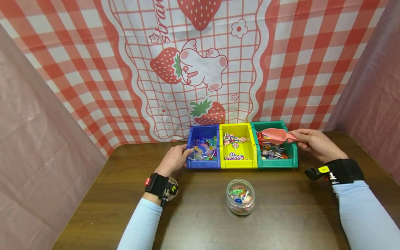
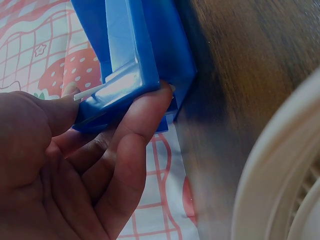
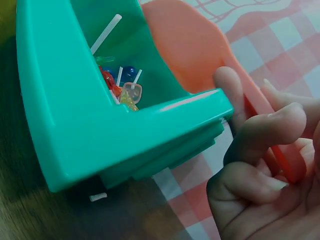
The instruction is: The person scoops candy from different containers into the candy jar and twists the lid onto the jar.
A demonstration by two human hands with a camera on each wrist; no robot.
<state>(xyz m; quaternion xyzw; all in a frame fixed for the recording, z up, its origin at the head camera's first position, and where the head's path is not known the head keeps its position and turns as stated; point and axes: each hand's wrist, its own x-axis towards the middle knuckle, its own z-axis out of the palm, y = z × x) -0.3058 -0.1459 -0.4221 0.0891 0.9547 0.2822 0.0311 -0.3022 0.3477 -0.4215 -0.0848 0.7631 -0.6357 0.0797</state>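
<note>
Left hand [image 1: 173,160] pinches the blue bin's [image 1: 203,133] left corner; right hand [image 1: 314,143] pinches a pink scoop [image 1: 276,135] over the green bin [image 1: 292,152], two bins right of the blue.

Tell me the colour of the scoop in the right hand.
The scoop is salmon pink, clearest in the head view.

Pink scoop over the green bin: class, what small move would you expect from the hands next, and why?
Probably a dip: the right hand holds the pink scoop by its handle above the lollipops in the green bin, and the scoop looks empty. The left hand grips the blue bin, and the open jar in front holds a few candies.
</note>
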